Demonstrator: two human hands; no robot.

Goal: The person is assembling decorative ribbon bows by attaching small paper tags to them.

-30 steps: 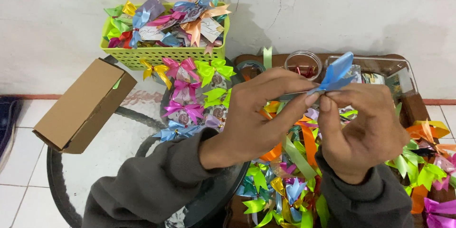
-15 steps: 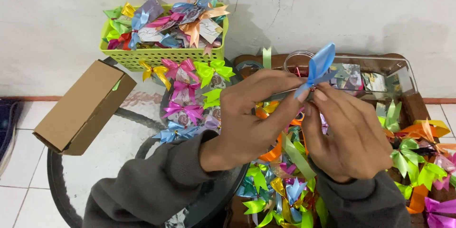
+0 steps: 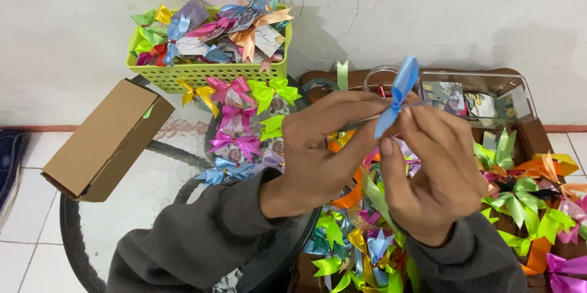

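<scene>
Both of my hands hold a small light-blue ribbon bow (image 3: 398,92) up in front of me. My left hand (image 3: 324,146) pinches its middle with thumb and fingers. My right hand (image 3: 437,171) grips the same bow from the right, fingertips at its lower loop. The bow stands nearly upright, one loop pointing up. Under my hands lies a heap of loose ribbon bows (image 3: 361,244) in green, orange, blue and pink.
A lime-green basket (image 3: 208,74) full of bow-tied packets stands at the back by the wall. Pink, green and blue bow packets (image 3: 241,128) lie on the round glass table (image 3: 153,189). An open cardboard box (image 3: 104,140) sits at left. A clear plastic container (image 3: 477,94) is behind my hands.
The blue bow has turned from lying slanted to standing nearly upright between my fingers. My right hand has shifted its grip lower on it.
</scene>
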